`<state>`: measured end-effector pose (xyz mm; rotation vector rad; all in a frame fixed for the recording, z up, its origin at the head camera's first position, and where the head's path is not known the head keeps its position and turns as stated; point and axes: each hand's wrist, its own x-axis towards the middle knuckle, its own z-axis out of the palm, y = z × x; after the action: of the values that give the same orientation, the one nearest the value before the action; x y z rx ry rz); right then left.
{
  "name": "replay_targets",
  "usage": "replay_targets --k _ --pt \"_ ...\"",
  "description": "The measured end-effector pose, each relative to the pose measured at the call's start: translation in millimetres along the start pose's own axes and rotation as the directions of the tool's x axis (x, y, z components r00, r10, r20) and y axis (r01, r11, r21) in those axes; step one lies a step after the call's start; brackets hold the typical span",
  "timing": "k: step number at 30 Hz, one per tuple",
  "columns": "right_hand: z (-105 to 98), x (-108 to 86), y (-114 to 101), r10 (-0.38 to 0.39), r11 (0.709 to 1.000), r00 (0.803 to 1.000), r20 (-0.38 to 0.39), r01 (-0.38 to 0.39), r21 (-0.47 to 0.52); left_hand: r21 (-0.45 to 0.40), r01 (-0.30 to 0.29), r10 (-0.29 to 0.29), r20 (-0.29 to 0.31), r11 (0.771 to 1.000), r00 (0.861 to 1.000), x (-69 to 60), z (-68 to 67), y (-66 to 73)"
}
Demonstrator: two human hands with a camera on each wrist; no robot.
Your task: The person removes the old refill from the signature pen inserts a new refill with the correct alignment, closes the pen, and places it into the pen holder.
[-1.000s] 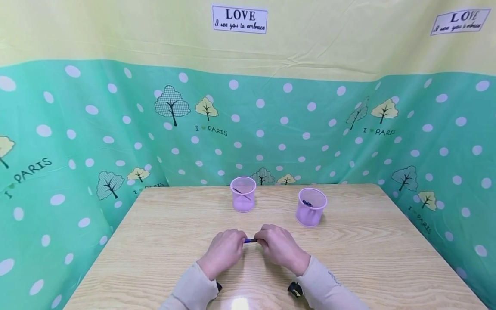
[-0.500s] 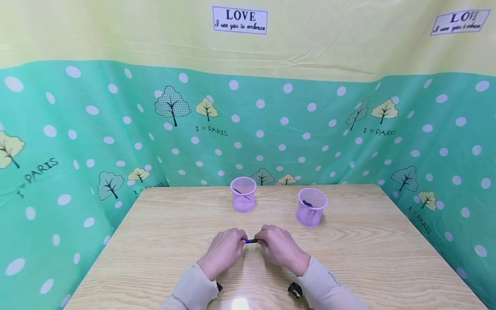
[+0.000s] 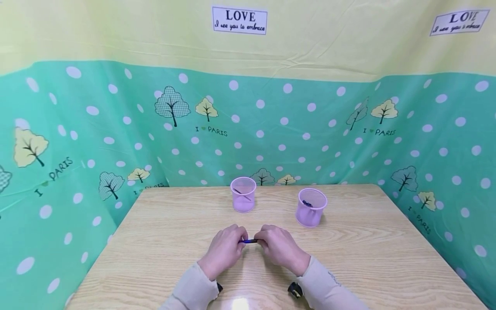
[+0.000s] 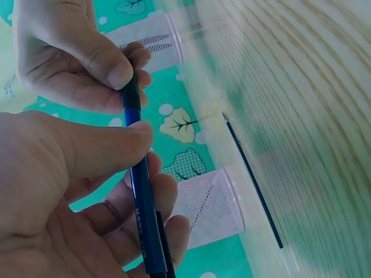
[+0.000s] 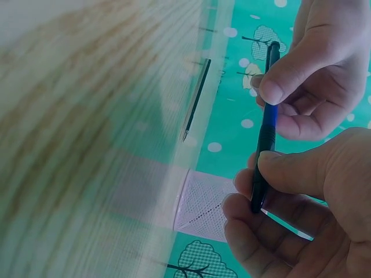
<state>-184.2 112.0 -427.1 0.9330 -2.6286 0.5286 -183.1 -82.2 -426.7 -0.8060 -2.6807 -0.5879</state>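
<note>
In the head view my left hand [image 3: 224, 249] and right hand [image 3: 280, 248] meet over the near middle of the table, with a blue and black pen [image 3: 250, 241] between them. My left thumb and fingers pinch its blue barrel [image 4: 139, 191], seen closely in the left wrist view. The right hand pinches the black grip end [image 5: 264, 142] between thumb and fingertips. On the tabletop, apart from both hands, lies a thin dark pen refill [image 4: 255, 182] with a metal tip; the right wrist view shows that refill [image 5: 197, 99] too. I cannot make it out in the head view.
Two lilac mesh cups stand farther back: the left cup [image 3: 243, 206] has a thin stick-like item inside, the right cup [image 3: 308, 218] some small dark pieces. A wooden table [image 3: 162, 241] lies beneath, bounded by a green dotted curtain [image 3: 271, 112].
The left fingers have shifted slightly on the pen, uncovering more of the blue barrel. My right hand stays still. The curtain's left side has swayed inward.
</note>
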Motion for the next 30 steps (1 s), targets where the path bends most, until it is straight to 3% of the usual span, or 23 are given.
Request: replay_targets --k 13,18,30 --pt "0.2 0.5 -0.2 0.0 1.0 1.0 -0.002 0.0 -0.002 -0.032 0.027 -0.028 -0.001 0.999 1.0 1.0 0.4 0.1" --pt "-0.2 0.3 -0.5 -0.006 1.0 1.0 -0.009 0.006 -0.007 -0.018 0.013 -0.013 -0.004 1.0 1.0 1.6 0.9 -0.1" --pt "0.3 -0.5 0.1 -0.001 1.0 1.0 -0.008 0.001 0.005 0.016 0.012 -0.013 0.053 1.0 0.999 1.1 1.5 -0.6"
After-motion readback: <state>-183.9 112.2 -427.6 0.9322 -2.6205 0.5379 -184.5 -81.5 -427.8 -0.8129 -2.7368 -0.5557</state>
